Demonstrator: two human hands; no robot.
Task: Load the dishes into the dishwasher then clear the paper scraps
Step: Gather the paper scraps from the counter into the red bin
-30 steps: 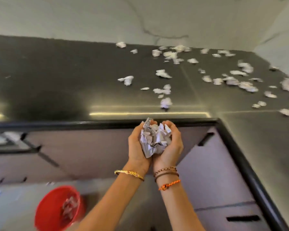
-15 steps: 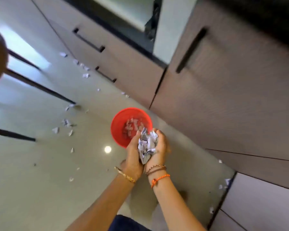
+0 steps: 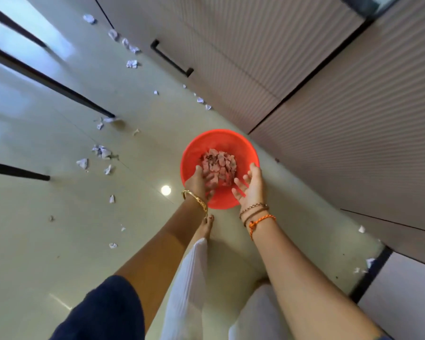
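Note:
A red plastic bucket (image 3: 245,146) stands on the pale floor beside the cabinet fronts. Inside it lies a heap of crumpled paper scraps (image 3: 218,165). My left hand (image 3: 200,181) hangs over the bucket's near rim, fingers pointing down among falling scraps. My right hand (image 3: 250,186) is over the near right rim, palm turned up, fingers spread and holding nothing. Loose paper scraps (image 3: 101,150) are strewn over the floor to the left.
Ribbed cabinet fronts with a black handle (image 3: 171,58) run along the right. Black furniture legs (image 3: 47,81) cross the floor at the left. More scraps (image 3: 131,63) lie along the cabinet base, and a few (image 3: 369,262) at the lower right. My bare foot (image 3: 205,228) stands just behind the bucket.
Both hands carried a cupped bundle of scraps from the counter down to the bucket. Now the hands have parted and the bundle has dropped into the bucket.

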